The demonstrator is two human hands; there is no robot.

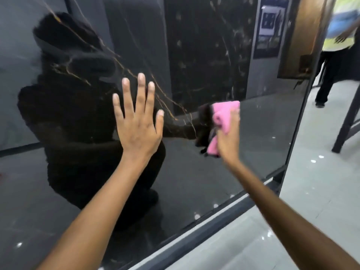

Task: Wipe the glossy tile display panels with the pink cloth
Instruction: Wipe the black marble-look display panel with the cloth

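Your right hand (pixel 228 137) grasps the pink cloth (pixel 222 121) against the tile panel (pixel 263 133). Your left hand (pixel 139 121), at nine o'clock of the cloth, presses flat, fingers released.

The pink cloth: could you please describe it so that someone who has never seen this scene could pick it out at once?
Start at the big glossy black tile panel with thin gold veins that fills most of the view. Two hands meet it: the left hand lies flat and bare, the right hand holds a crumpled rag against the panel. That rag is the pink cloth, the only bright pink thing here.
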